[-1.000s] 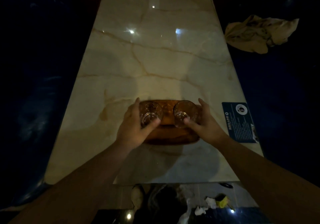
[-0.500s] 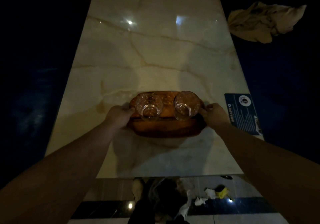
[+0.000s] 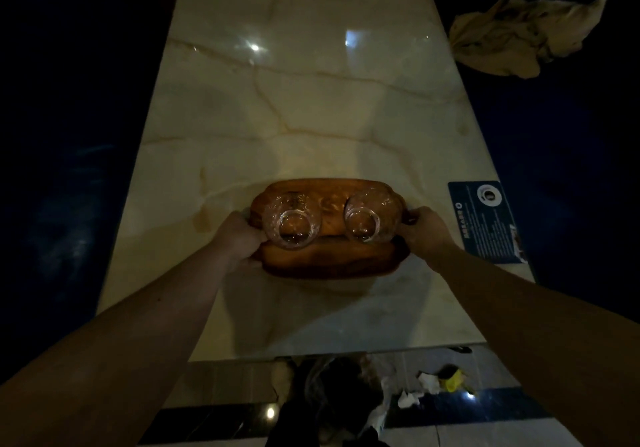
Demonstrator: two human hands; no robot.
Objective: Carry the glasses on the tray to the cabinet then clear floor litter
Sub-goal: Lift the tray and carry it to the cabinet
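A brown wooden tray is held just above the marble table, near its front end. Two clear glasses stand on it, the left glass and the right glass, both upright. My left hand grips the tray's left end and my right hand grips its right end. White and yellow floor litter lies on the tiles below the table's front right corner.
A blue printed card lies at the table's right edge beside the tray. A crumpled beige cloth rests on the dark blue seat to the right. Dark seating flanks both sides. My feet and dark clothing show below the table edge.
My hands left the two glasses and took hold of the tray's ends. The tray has since lifted and come closer to me with both glasses on it.
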